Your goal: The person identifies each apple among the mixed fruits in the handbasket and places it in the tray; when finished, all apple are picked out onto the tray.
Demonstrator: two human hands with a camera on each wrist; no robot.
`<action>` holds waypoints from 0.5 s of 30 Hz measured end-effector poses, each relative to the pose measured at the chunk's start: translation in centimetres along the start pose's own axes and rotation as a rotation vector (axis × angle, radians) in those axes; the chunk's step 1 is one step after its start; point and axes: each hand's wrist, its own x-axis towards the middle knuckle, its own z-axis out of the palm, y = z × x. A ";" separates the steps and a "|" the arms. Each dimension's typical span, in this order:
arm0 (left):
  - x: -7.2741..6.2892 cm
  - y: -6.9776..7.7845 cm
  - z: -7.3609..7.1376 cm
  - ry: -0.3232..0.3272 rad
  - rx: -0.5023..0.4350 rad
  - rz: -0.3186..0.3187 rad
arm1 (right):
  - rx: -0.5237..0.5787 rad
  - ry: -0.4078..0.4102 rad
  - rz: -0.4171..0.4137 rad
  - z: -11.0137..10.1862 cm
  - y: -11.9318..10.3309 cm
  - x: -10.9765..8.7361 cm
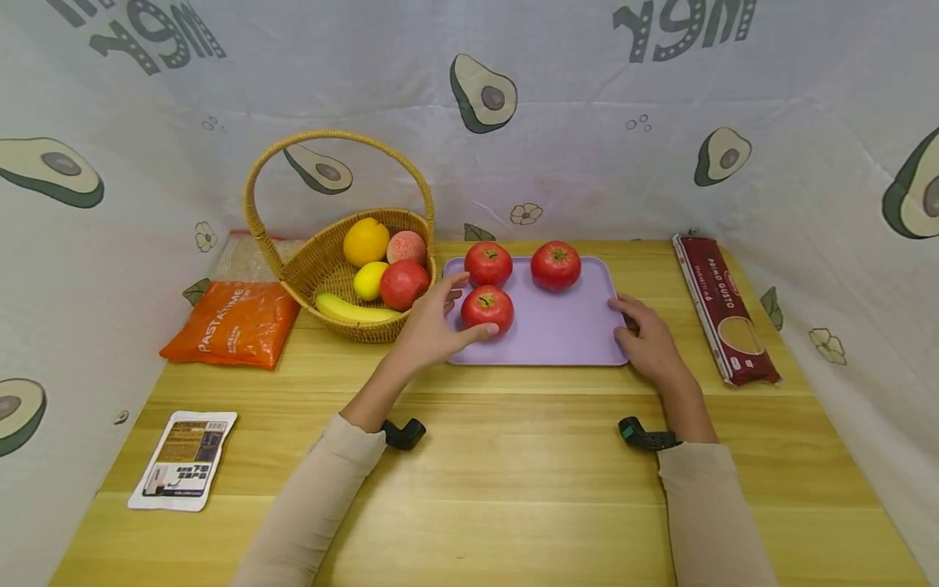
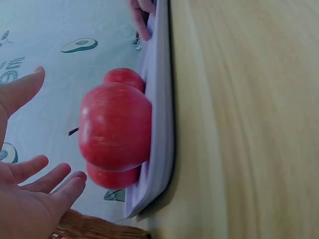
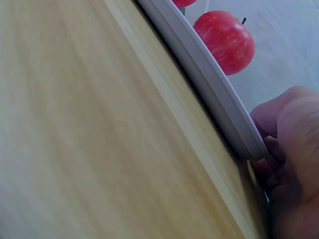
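A lilac tray (image 1: 568, 334) lies on the wooden table and bears three red apples. Two stand on its left side, a front apple (image 1: 487, 310) and a back apple (image 1: 488, 263); another apple (image 1: 555, 266) sits toward the right at the back. My left hand (image 1: 429, 324) hovers at the front apple with thumb and fingers spread around its left side. In the left wrist view a gap shows between that hand (image 2: 30, 184) and the apple (image 2: 114, 127). At the tray's right edge, my right hand (image 1: 649, 342) pinches the rim, thumb on top; its other fingers are partly hidden.
Left of the tray stands a wicker basket (image 1: 293, 281) with a tall handle, holding several fruits, among them a banana (image 1: 354, 310). An orange pasta bag (image 1: 238, 326) lies beside it, and a white packet (image 1: 183, 461) lies nearer. A spaghetti pack (image 1: 726, 310) lies at right.
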 end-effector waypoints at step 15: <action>-0.7 0.0 -5.0 0.138 0.035 0.048 | 0.009 -0.003 0.006 -0.1 -0.1 -0.1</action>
